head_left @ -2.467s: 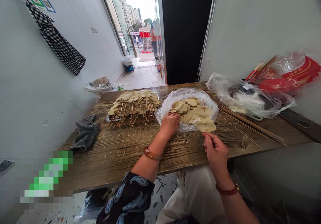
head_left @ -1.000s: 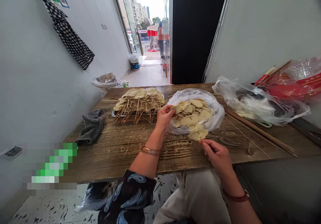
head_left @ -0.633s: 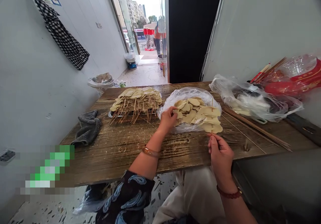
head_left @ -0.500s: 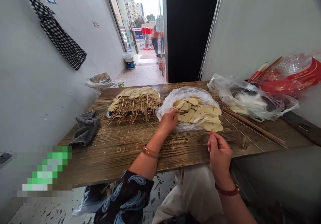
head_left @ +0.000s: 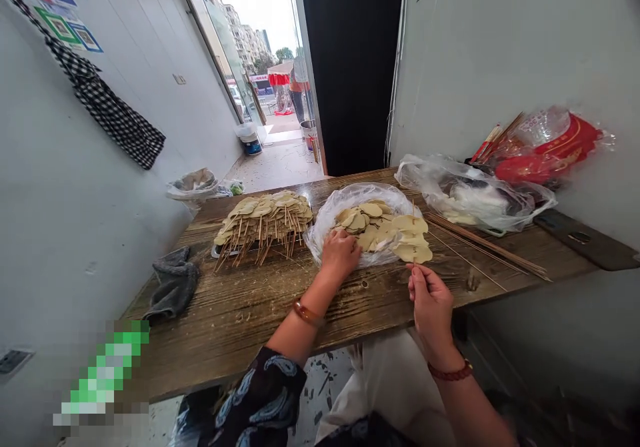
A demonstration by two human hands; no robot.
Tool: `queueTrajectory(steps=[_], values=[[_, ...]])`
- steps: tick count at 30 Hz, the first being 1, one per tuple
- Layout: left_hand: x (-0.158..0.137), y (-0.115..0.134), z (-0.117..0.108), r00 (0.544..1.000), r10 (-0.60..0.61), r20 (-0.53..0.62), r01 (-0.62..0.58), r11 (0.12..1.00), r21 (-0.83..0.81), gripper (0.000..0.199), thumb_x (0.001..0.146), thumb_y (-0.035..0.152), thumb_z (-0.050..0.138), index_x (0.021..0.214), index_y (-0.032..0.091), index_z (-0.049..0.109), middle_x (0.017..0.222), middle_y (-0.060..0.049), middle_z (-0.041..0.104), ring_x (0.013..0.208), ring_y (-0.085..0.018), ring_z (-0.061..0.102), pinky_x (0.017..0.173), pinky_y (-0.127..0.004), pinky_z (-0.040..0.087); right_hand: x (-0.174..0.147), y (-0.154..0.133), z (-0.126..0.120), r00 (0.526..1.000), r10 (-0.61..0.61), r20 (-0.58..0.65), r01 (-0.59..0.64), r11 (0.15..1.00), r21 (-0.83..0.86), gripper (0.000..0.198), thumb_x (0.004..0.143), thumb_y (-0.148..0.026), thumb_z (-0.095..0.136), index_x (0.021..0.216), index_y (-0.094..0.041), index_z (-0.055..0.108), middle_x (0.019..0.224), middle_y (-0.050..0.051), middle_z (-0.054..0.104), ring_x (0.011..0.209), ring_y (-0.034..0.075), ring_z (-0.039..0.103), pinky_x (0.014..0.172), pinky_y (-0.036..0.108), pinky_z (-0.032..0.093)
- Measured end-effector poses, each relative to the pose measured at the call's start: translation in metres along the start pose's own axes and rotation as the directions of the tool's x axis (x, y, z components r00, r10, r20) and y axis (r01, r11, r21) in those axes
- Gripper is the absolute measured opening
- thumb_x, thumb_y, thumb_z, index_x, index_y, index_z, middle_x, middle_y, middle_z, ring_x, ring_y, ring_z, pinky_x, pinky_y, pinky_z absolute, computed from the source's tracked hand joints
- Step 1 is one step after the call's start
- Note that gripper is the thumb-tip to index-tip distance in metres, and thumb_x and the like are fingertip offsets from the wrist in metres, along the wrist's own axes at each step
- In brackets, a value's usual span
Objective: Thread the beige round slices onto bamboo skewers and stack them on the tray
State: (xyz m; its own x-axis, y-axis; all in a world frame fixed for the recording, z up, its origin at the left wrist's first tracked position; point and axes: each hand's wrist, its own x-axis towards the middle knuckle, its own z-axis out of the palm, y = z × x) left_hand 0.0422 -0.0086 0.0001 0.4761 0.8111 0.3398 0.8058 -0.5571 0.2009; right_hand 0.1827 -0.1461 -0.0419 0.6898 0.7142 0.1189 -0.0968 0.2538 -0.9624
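My right hand (head_left: 431, 300) pinches the lower end of a wooden skewer (head_left: 415, 265) held upright. Several thin, pale yellow slices (head_left: 413, 240), which look like potato, are threaded on it above my fingers. My left hand (head_left: 341, 255) is at the near left edge of a pile of loose slices (head_left: 365, 217), fingers curled down; its fingertips are hidden, so any slice in them cannot be made out. The pile lies on a clear plastic bag (head_left: 320, 223). Left of it, a stack of loaded skewers (head_left: 265, 217) lies on a metal tray (head_left: 216, 252), sticks towards me.
On the wooden table (head_left: 300, 313), bare skewers (head_left: 490, 247) lie to the right near a dark flat-bladed tool (head_left: 585, 239). Behind them are another plastic bag (head_left: 480, 197) and red packaging (head_left: 550, 150). A grey cloth (head_left: 173, 283) lies at left.
The view has shifted a little. My left hand has turned and curled its fingers down at the pile's near edge. My right hand still holds the loaded skewer upright.
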Motion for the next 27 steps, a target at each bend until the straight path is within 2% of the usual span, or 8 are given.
queueTrajectory(steps=[3,6,14,17,21,23,25,27], values=[[0.003,0.006,0.004,0.999,-0.021,0.027,0.021,1.0,0.024,0.019,0.079,0.034,0.058,0.085,0.019,0.069,0.095,-0.01,0.061,0.099,-0.025,0.052,0.087,-0.038,0.041,-0.003,-0.001,0.0,1.0,0.004,0.016,-0.004,1.0,-0.016,0.037,0.082,-0.048,0.058,0.096,-0.015,0.066,0.066,-0.001,0.054,0.05,0.008,0.042,0.043,0.02,0.036],[0.011,0.006,0.008,0.999,-0.052,0.009,0.053,0.998,-0.029,0.013,0.076,0.024,0.058,0.083,0.019,0.068,0.093,-0.009,0.062,0.097,-0.023,0.053,0.086,-0.036,0.041,-0.003,-0.002,0.0,0.999,0.014,0.037,-0.014,1.0,-0.006,0.037,0.082,-0.048,0.058,0.095,-0.015,0.066,0.064,-0.002,0.053,0.048,0.007,0.04,0.042,0.02,0.035],[0.035,-0.009,0.012,0.987,-0.113,0.111,0.149,0.898,-0.415,0.008,0.073,0.017,0.053,0.075,0.017,0.061,0.064,0.002,0.058,0.061,-0.012,0.05,0.06,-0.023,0.04,0.0,0.001,-0.005,0.993,0.069,0.1,-0.076,0.995,0.061,0.033,0.083,-0.045,0.058,0.096,-0.016,0.066,0.062,-0.003,0.051,0.049,0.008,0.04,0.043,0.02,0.035],[0.042,-0.013,0.003,0.991,-0.109,0.071,0.125,0.946,-0.298,0.011,0.076,0.019,0.052,0.076,0.018,0.062,0.07,0.0,0.06,0.066,-0.013,0.052,0.064,-0.025,0.04,0.0,0.002,-0.006,0.991,0.081,0.108,-0.089,0.993,0.073,0.033,0.083,-0.045,0.059,0.096,-0.016,0.067,0.063,-0.003,0.053,0.05,0.008,0.041,0.043,0.02,0.035],[0.053,-0.015,-0.003,0.986,-0.142,-0.081,0.14,0.99,-0.029,0.019,0.078,0.029,0.055,0.09,0.019,0.066,0.092,-0.007,0.063,0.088,-0.02,0.055,0.079,-0.031,0.041,0.001,0.002,-0.007,0.989,0.094,0.117,-0.102,0.993,0.063,0.033,0.083,-0.045,0.059,0.097,-0.016,0.067,0.063,-0.003,0.052,0.049,0.008,0.042,0.044,0.02,0.036],[0.06,-0.016,0.0,0.985,-0.162,-0.064,0.165,0.985,0.046,0.024,0.075,0.031,0.06,0.094,0.019,0.066,0.099,-0.01,0.062,0.094,-0.022,0.054,0.082,-0.033,0.04,0.001,0.001,-0.007,0.986,0.102,0.128,-0.11,0.993,0.054,0.033,0.084,-0.045,0.058,0.097,-0.016,0.067,0.062,-0.002,0.052,0.049,0.008,0.041,0.044,0.02,0.035],[0.067,-0.02,0.003,0.982,-0.188,-0.013,0.189,0.981,0.037,0.019,0.075,0.028,0.059,0.089,0.019,0.067,0.096,-0.01,0.063,0.093,-0.022,0.055,0.081,-0.032,0.041,0.001,0.0,-0.008,0.983,0.11,0.149,-0.118,0.992,0.044,0.033,0.085,-0.045,0.056,0.097,-0.016,0.067,0.062,-0.003,0.05,0.05,0.008,0.041,0.044,0.02,0.035],[0.071,-0.026,0.004,0.977,-0.215,0.02,0.215,0.974,-0.073,0.015,0.078,0.024,0.054,0.081,0.018,0.067,0.086,-0.008,0.065,0.086,-0.02,0.056,0.077,-0.03,0.041,0.0,0.001,-0.01,0.979,0.117,0.168,-0.125,0.992,0.034,0.032,0.086,-0.044,0.055,0.097,-0.017,0.067,0.062,-0.003,0.049,0.05,0.008,0.041,0.045,0.02,0.036]])
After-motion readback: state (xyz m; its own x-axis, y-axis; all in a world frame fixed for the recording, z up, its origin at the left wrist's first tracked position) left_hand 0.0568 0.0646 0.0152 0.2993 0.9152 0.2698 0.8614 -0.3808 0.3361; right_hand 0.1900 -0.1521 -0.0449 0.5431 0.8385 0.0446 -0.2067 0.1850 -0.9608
